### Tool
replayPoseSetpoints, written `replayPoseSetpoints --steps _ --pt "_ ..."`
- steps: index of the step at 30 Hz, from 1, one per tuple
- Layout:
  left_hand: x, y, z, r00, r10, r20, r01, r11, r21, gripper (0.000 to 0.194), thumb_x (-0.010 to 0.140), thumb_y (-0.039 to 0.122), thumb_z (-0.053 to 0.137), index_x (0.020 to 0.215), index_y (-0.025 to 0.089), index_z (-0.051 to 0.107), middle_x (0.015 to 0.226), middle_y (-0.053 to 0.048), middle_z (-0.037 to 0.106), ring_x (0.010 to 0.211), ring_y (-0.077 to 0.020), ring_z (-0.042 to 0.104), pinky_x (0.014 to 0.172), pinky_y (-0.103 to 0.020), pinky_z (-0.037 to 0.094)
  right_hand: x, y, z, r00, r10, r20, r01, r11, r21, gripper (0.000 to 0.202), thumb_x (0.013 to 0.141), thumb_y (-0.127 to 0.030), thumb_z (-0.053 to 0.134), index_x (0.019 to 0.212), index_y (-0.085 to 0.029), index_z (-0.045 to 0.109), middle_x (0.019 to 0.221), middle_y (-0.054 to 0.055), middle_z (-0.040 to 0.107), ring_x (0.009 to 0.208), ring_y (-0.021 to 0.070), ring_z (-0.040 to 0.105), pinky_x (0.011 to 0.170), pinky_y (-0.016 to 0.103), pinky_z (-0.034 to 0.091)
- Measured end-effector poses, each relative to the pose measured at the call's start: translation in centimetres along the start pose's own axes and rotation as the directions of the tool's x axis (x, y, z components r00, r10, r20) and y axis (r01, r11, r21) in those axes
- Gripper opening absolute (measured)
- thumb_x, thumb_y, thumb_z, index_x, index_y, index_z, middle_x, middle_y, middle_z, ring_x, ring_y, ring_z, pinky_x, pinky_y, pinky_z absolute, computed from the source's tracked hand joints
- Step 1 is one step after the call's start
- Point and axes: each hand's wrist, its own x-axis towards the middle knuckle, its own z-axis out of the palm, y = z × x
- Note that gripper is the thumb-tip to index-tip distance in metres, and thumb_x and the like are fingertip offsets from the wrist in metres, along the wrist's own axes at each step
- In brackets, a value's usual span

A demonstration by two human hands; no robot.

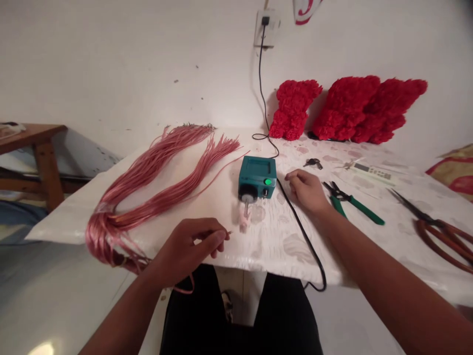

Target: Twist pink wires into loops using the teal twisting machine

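Observation:
My left hand (199,241) is closed in a pinch near the table's front edge, on the thin tip of a pink cord (186,291). A loop of that cord hangs below the hand. Just right of the pinch, a small teal motor box (257,176) stands with a lit green button. A metal shaft points from its black collar toward me, with a pale pink piece (244,219) on its end. My right hand (306,191) lies on the table right of the box, fingers curled in, with nothing visible in them.
A tied bundle of pink cords (162,182) spreads over the left side. Green-handled pliers (351,199), large scissors (436,224), a white remote (375,172) and keys (314,162) lie right. Red flower bunches (354,111) stand behind. A black power cable (295,217) runs beside my right hand.

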Motion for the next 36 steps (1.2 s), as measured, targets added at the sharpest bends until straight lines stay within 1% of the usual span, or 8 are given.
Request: replayPoseSetpoints --steps 5,7,10,14,21,29,33,36 --pt "-6.5 0.1 3.3 0.991 -0.125 -0.046 0.111 0.967 -0.229 0.032 0.097 0.036 0.056 0.077 0.015 0.069 0.065 -0.003 0.065 0.055 -0.0113 0.057 0.047 -0.021 0.045 -6.5 -5.8 -1.6 0.997 -0.056 -0.047 0.056 0.998 -0.001 0.016 0.087 -0.029 0.056 0.075 -0.021 0.061 0.048 -0.007 0.048 0.042 0.011 0.047 0.049 0.025 0.038" --pt "-8.2 0.1 4.4 0.987 -0.14 -0.085 0.105 0.937 -0.332 0.029 0.096 0.037 0.058 0.081 0.015 0.071 0.066 -0.003 0.066 0.053 -0.0113 0.057 0.049 -0.022 0.048 -11.0 -8.4 -1.4 0.993 -0.096 0.074 0.097 0.995 -0.01 0.017 0.091 -0.029 0.056 0.078 -0.022 0.065 0.05 -0.005 0.053 0.043 0.0112 0.048 0.049 0.026 0.04" --pt "-9.9 0.4 5.6 0.982 -0.144 -0.126 0.084 0.916 -0.392 0.028 0.096 0.035 0.059 0.08 0.016 0.071 0.066 -0.002 0.067 0.054 -0.011 0.059 0.053 -0.023 0.05 -17.5 -10.7 0.2 0.913 -0.111 0.392 0.101 0.994 0.047 0.018 0.095 -0.034 0.057 0.092 -0.023 0.071 0.054 -0.005 0.055 0.044 0.0113 0.05 0.046 0.025 0.042" --pt "-11.4 1.3 6.1 0.986 -0.08 -0.145 0.039 0.962 -0.27 0.029 0.098 0.03 0.055 0.076 0.018 0.07 0.069 -0.001 0.069 0.062 -0.012 0.064 0.06 -0.024 0.051 -22.8 -11.3 2.7 0.865 -0.211 0.455 0.188 0.977 0.097 0.019 0.097 -0.025 0.056 0.108 -0.024 0.071 0.07 -0.002 0.064 0.055 0.0115 0.056 0.052 0.024 0.047" --pt "-12.3 1.1 6.2 0.914 0.253 -0.317 -0.126 0.92 0.372 0.014 0.095 0.018 0.058 0.092 0.019 0.071 0.084 -0.004 0.069 0.076 -0.0164 0.063 0.071 -0.031 0.05 -24.7 -11.0 4.3 0.926 -0.173 0.337 0.132 0.981 0.14 0.021 0.097 -0.023 0.055 0.113 -0.026 0.069 0.07 -0.003 0.059 0.054 0.0109 0.053 0.05 0.024 0.044" --pt "-12.4 1.1 6.9 0.924 0.125 -0.362 -0.094 0.99 0.102 0.011 0.092 0.017 0.065 0.09 0.021 0.076 0.082 -0.002 0.07 0.071 -0.0131 0.065 0.063 -0.024 0.052 -25.7 -10.2 5.8 0.909 0.04 0.416 -0.155 0.957 0.247 0.012 0.097 -0.031 0.058 0.094 -0.022 0.066 0.064 -0.006 0.049 0.051 0.0087 0.047 0.05 0.022 0.039" --pt "-12.1 1.1 7.3 0.892 0.187 -0.411 -0.169 0.982 0.079 0.014 0.089 0.009 0.066 0.087 0.018 0.078 0.076 -0.001 0.066 0.068 -0.0107 0.063 0.062 -0.02 0.051 -26.0 -10.2 6.5 0.852 -0.03 0.523 -0.136 0.951 0.277 0.016 0.094 -0.022 0.054 0.079 -0.02 0.058 0.059 -0.007 0.047 0.051 0.0083 0.043 0.051 0.021 0.035" --pt "-12.2 1.1 7.6 0.864 0.243 -0.44 -0.203 0.97 0.137 0.014 0.089 0.007 0.067 0.091 0.014 0.079 0.076 -0.002 0.064 0.069 -0.0092 0.062 0.063 -0.019 0.05 -26.2 -10.3 6.9 0.863 -0.067 0.501 -0.099 0.949 0.298 0.018 0.092 -0.02 0.056 0.075 -0.02 0.053 0.059 -0.007 0.043 0.051 0.0075 0.04 0.05 0.021 0.032"
